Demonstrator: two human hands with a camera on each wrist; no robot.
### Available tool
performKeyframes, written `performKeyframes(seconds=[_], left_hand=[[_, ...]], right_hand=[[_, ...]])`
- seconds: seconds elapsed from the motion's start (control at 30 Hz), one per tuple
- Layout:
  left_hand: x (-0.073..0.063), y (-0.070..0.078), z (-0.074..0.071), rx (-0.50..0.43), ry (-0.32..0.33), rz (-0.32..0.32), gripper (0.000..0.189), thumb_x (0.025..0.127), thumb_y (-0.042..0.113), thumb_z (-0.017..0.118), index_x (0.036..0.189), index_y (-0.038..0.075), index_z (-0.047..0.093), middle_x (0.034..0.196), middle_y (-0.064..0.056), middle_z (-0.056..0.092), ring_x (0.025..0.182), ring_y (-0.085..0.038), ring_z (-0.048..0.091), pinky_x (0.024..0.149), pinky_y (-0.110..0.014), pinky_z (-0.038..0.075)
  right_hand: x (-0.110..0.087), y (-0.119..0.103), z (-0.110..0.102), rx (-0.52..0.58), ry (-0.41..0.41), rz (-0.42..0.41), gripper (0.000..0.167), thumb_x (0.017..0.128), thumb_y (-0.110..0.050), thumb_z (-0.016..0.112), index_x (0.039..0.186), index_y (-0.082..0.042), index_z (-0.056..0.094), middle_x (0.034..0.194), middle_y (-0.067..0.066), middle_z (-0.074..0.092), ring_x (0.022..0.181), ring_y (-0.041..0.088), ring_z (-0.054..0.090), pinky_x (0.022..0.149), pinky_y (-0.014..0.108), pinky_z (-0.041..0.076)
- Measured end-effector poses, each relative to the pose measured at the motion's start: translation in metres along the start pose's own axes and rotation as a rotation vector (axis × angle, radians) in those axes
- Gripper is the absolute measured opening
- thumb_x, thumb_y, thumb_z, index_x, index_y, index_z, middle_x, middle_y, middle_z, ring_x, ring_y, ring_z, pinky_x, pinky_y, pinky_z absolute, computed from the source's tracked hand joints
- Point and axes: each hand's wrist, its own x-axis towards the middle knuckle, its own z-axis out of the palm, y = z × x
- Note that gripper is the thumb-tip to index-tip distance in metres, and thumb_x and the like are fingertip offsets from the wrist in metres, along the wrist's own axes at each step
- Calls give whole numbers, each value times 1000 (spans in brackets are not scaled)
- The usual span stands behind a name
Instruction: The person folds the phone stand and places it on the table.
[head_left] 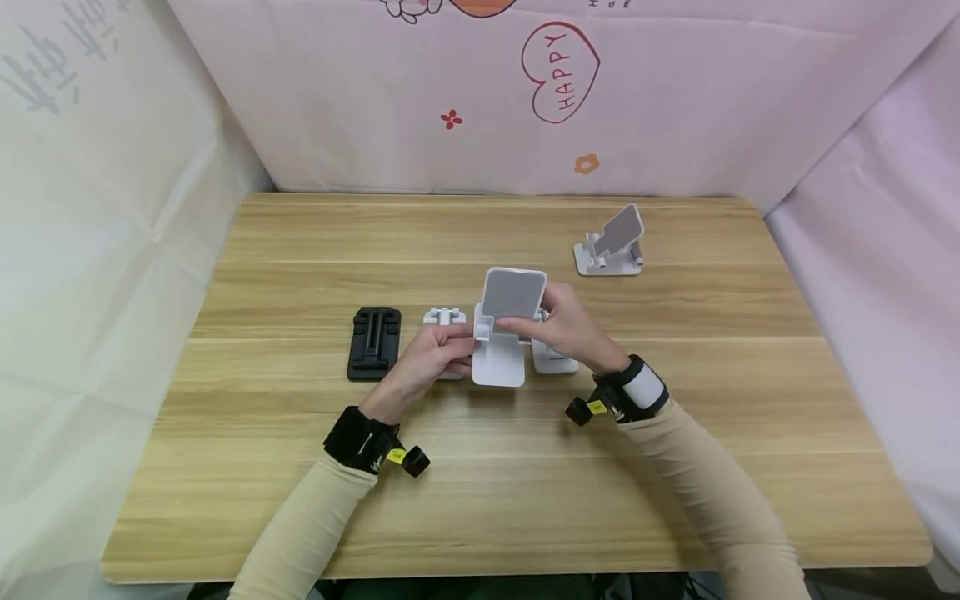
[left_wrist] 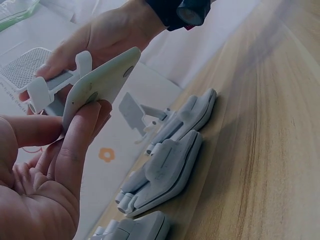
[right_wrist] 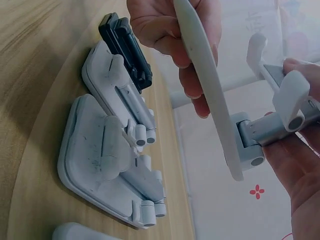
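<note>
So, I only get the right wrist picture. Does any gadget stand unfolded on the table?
Observer: Yes, the head view shows an unfolded white stand toward the back right of the table.

Visitor: And how does the one being held look from above?

Observer: In the head view, the held stand shows a grey panel with rounded corners.

Visitor: What covers the person's arms?

Observer: Beige sleeves on both.

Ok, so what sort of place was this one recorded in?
Probably an improvised indoor recording booth: a wood-grain table, pale sheeting behind it and at both sides, and small cameras strapped to the person's wrists. The wider room isn't visible.
</note>
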Motion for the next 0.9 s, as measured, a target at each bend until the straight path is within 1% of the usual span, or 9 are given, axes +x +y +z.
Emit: performKeyframes(seconds=[0.1,0.27,0.43,0.7,0.8,0.9], left_hand=[[0,0,1,-6,0,-9,41,103,4,56,139,-15,53,125,-34,65,81,-10,76,71,-23,63],[1,0,2,-3,0,-18,42,103,5,56,140,-14,54,124,-34,66,82,-9,76,70,-22,62],[1,-1,1,-3,6,-32,42,103,5,56,140,-14,53,124,-33,66,83,-9,76,71,-22,63],[1,-2,1,9,6,-35,42,103,6,57,140,-14,54,123,-32,67,82,-9,76,71,-22,63],[0,-1,2,13,4,-32,42,103,6,57,140,-14,54,124,-33,67,82,-9,75,71,-22,62],[0,-1,2,14,4,-33,42,103,6,57,140,-13,54,125,-32,67,82,-9,75,72,-22,63]], right_hand=[[0,1,1,-7,9,-12,51,88,-3,81,135,0,62,124,15,72,114,24,68,94,34,58],[1,3,2,-9,28,-42,46,88,-1,81,130,2,65,120,15,73,109,24,69,87,28,59],[1,6,4,-35,52,-65,41,87,-1,81,126,2,68,117,16,75,105,23,71,82,26,60],[2,8,6,-44,102,-138,43,85,5,81,125,5,67,116,18,74,102,19,70,79,22,59],[3,8,6,-44,113,-146,42,84,6,82,123,6,67,115,18,74,99,16,70,79,21,58],[2,9,6,-44,122,-149,41,83,6,82,122,5,67,114,18,74,99,15,70,80,21,59]])
